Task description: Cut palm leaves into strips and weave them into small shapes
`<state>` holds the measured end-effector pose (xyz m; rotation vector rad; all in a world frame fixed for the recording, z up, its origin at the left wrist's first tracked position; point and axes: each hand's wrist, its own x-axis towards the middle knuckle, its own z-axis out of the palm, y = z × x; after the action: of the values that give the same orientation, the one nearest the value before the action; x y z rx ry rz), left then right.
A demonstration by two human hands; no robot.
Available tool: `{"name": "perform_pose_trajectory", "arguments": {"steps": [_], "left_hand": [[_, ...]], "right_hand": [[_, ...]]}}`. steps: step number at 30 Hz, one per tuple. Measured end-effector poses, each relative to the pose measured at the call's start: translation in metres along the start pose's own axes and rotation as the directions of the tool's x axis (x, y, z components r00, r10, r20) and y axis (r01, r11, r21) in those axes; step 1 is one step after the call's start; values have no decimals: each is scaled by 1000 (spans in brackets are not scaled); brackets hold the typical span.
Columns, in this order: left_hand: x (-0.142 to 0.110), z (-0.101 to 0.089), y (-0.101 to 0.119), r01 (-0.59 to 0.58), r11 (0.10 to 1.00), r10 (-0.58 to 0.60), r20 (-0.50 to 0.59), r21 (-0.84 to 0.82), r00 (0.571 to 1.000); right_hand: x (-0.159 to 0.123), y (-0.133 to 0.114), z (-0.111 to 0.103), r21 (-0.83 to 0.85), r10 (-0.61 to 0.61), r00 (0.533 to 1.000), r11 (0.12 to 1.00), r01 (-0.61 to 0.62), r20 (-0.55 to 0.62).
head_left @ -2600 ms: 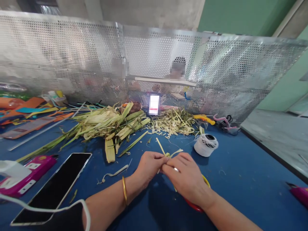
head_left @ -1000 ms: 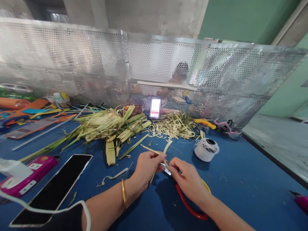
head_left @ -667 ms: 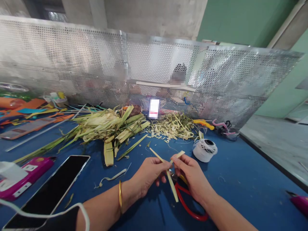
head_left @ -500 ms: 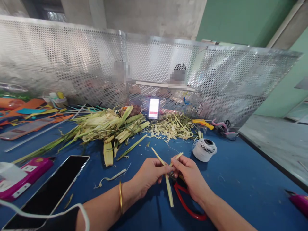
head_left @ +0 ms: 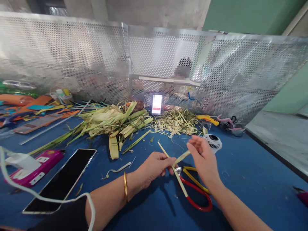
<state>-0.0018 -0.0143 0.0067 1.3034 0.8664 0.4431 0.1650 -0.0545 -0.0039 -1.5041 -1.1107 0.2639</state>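
Observation:
Two pale plant-leaf strips cross at the fingertips of my left hand [head_left: 160,165], which pinches them between thumb and fingers. The longer strip [head_left: 181,185] slants down to the right across the scissors. The other strip [head_left: 182,157] points up to the right, its far end beside the thumb of my right hand [head_left: 204,157]. That hand is raised with loosely curled fingers, the thumb and index finger apart; whether it touches the strip is unclear. Below the hands are scissors [head_left: 199,205] with one red and one yellow handle loop; their blades are hidden.
A leaf pile [head_left: 103,120] and pale trimmings [head_left: 178,123] lie along the perforated metal screen [head_left: 154,48]. A white thread spool [head_left: 214,143] stands behind my right hand. To the left are a phone [head_left: 64,179], a magenta power strip [head_left: 45,160] and a white cable [head_left: 60,201].
My right hand has moved up and right from the crossing, uncovering more of the second strip and the yellow scissor handle. My left hand keeps its pinch. The view has shifted slightly.

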Motion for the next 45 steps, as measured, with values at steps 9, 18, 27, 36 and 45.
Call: {"name": "perform_pose_trajectory", "arguments": {"steps": [9, 18, 27, 36, 45], "left_hand": [[1, 6, -8, -90, 972, 64, 126, 218, 990], [-3, 9, -7, -95, 967, 59, 156, 237, 986], [4, -4, 1, -63, 997, 59, -101, -41, 993], [6, -7, 4, -93, 995, 86, -211, -23, 974], [10, -9, 4, -72, 956, 11, -212, -285, 977]], "right_hand": [[-13, -13, 4, -152, -89, 799, 963, 221, 594], [-20, -8, 13, -33, 19, 936, 999, -9, 351], [-1, -17, -10, -152, -152, 968, 971, 184, 200], [-22, -21, 4, -137, 138, 666, 989, -55, 733], [-19, -11, -4, -440, -276, 805, 721, 535, 525]]}}
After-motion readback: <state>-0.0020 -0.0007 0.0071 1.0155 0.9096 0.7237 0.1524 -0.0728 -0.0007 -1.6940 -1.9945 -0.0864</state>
